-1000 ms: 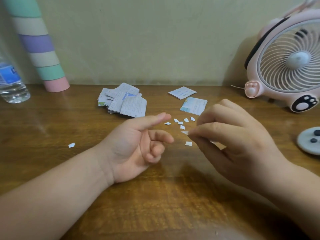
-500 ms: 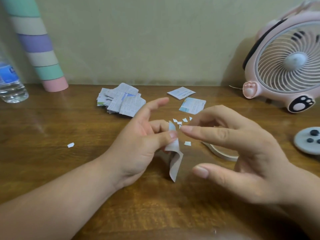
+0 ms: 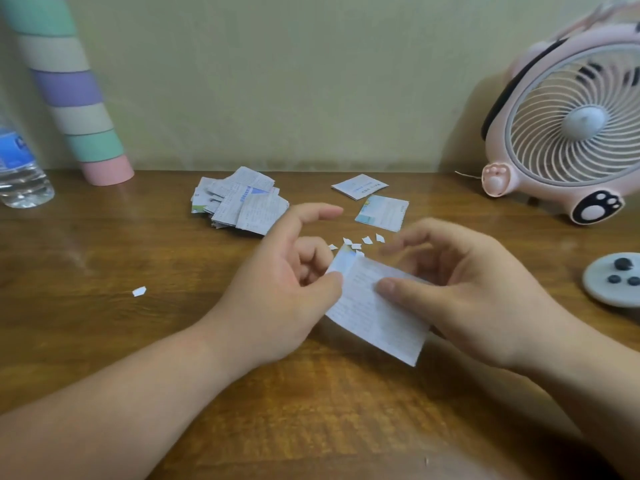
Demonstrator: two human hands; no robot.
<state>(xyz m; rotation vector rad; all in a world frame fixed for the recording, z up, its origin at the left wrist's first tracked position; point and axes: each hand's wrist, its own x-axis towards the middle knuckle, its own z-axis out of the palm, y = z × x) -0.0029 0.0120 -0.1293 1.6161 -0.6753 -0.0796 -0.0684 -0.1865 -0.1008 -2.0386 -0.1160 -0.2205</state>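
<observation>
Above the near tabletop (image 3: 104,341), pinching the left edge of a paper slip (image 3: 377,317) with the left hand (image 3: 277,292), forefinger lifted. Gripping its right side with the right hand (image 3: 471,292), thumb on top.

Fine print covers the held paper (image 3: 374,306) and the paper pile (image 3: 242,202), too blurred to read.

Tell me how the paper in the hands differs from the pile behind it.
The held paper is a single sheet; the pile is many overlapping sheets. The held paper is pinched by the left hand and the right hand, tilted; the pile lies untouched on the table. Both carry printed text.
</observation>
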